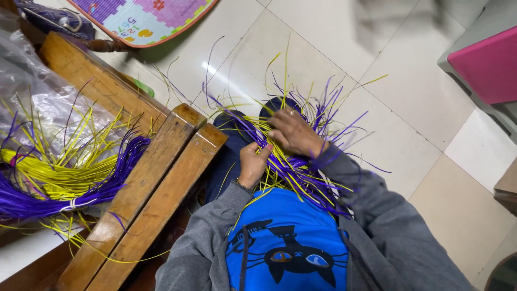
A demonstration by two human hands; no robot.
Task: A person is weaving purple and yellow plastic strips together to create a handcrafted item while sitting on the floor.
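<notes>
Purple and yellow strips [291,167] under both hands' fingers [277,132]

Both forearms bend inward from grey sleeves. The left hand [253,163] is curled with its fingers closed. Just beside and above it, the right hand [293,132] lies palm-down, fingers spread.

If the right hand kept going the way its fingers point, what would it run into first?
The right hand points left across the lap, so it would likely meet the purple and yellow strips, then the left hand; depth is unclear.
</notes>
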